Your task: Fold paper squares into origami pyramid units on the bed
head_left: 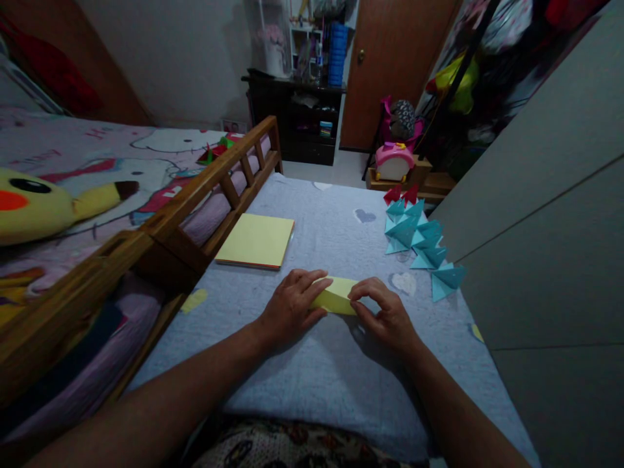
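A folded strip of yellow paper (pixel 337 296) lies on the blue-grey bedsheet (pixel 312 370) in front of me. My left hand (pixel 291 305) rests on the strip's left end, fingers curled over it and pressing it down. My right hand (pixel 383 315) pinches the strip's right end between thumb and fingers. A stack of yellow square paper (pixel 256 240) lies farther back to the left. Several folded blue paper triangles (pixel 420 246) and two red ones (pixel 401 194) sit in a cluster at the right.
A wooden bed rail (pixel 195 195) runs along the left, with a cartoon-print bed and a yellow plush toy (pixel 43 205) beyond it. A grey wardrobe wall (pixel 550 214) borders the right. Toys, a dark shelf (pixel 297 117) and a brown door stand at the back.
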### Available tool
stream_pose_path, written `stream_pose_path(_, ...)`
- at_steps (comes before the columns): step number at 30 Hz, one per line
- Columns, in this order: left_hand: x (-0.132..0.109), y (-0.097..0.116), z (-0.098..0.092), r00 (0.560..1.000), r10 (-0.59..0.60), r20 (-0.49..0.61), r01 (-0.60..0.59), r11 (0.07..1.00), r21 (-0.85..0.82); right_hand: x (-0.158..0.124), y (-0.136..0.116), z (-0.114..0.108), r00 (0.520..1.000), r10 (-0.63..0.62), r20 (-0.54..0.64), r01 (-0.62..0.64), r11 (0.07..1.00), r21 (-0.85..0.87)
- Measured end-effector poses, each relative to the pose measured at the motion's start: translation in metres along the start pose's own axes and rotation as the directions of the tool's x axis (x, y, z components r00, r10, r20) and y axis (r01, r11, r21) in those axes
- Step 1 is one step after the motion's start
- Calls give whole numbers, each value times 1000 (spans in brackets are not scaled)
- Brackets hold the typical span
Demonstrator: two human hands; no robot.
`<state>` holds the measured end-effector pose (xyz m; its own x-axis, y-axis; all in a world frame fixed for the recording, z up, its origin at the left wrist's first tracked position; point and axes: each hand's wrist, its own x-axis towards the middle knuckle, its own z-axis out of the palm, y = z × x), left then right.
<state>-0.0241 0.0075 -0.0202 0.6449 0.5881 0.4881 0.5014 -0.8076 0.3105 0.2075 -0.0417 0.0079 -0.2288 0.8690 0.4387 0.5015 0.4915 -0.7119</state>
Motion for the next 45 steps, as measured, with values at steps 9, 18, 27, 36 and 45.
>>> stream_pose_path(9,4,2,-11,978,45,-203,-66,993,-96,-4,-5,-18,996,1,86,-5,999,39)
stream_pose_path(18,3,3,-14,983,23,-180,-74,957,-281,-8,29,-23,998,57,39,-44,959,-280)
stream_pose_path(27,4,0,-7,999,-36,1,35,940,-340,-13,13,-6,994,-94,64,113,847,-520)
stream_pose_path(36,3,-2,-4,999,15,32,-5,952,-307,-16,-8,1,948,-207,243,316,719,-619)
stream_pose_path(45,0,-2,-7,988,147,35,-146,989,-32,-14,0,-11,968,-171,182,248,748,-616)
